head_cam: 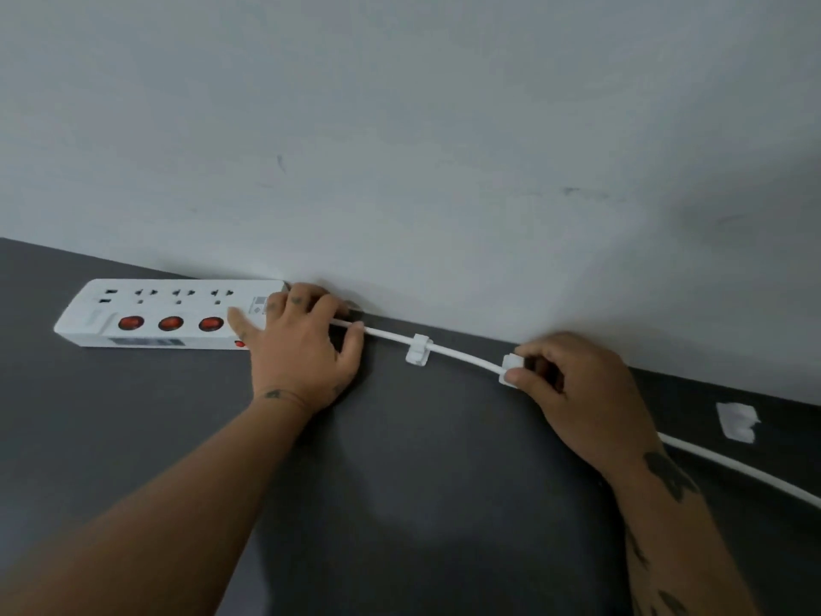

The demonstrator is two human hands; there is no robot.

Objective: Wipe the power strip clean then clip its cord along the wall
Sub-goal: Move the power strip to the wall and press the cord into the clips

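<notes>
A white power strip (164, 313) with three red switches lies on the dark surface against the pale wall. Its white cord (462, 355) runs right along the wall's foot. One white cable clip (417, 349) sits around the cord midway between my hands. My left hand (302, 344) rests over the strip's right end, thumb and fingers around the cord where it leaves the strip. My right hand (573, 384) pinches a second white clip (511, 370) on the cord. Past my right wrist the cord continues to the lower right.
A small white piece (737, 422), like a clip or backing paper, lies on the dark surface (400, 482) at the far right near the wall (400, 148). The wall meets the surface in a slanted line from left to right.
</notes>
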